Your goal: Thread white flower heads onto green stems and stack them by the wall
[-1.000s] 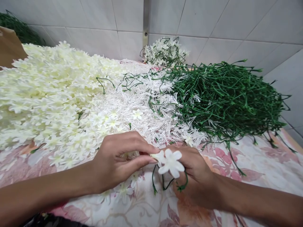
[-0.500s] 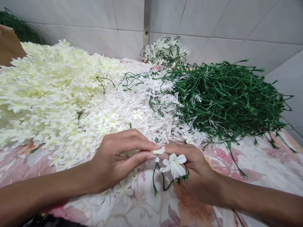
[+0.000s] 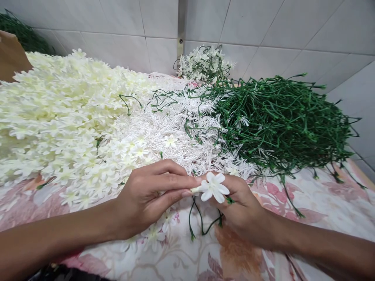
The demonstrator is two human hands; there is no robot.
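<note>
My left hand (image 3: 158, 197) is closed, its thumb and fingertips pinched at the pale narrow base of a white artificial flower (image 3: 215, 187). The flower's petals face me, in front of my right fingers. My right hand (image 3: 238, 207) is closed around a green plastic stem (image 3: 202, 230), whose thin branches hang below and between the two hands. A green tip also shows beside the right thumb. The flower hides the right fingertips, and I cannot tell whether it is joined to the stem.
Loose white flowers (image 3: 64, 117) are heaped at the left. White stamen pieces (image 3: 175, 132) lie in the middle, and green stems (image 3: 287, 121) are piled at the right. Flowered stems (image 3: 205, 64) sit by the tiled wall (image 3: 249, 27). A floral cloth (image 3: 181, 261) covers the table.
The open flower that hung lower between my hands is no longer seen there. A flower now faces me higher up, by the left fingertips. Both hands stay nearly in place.
</note>
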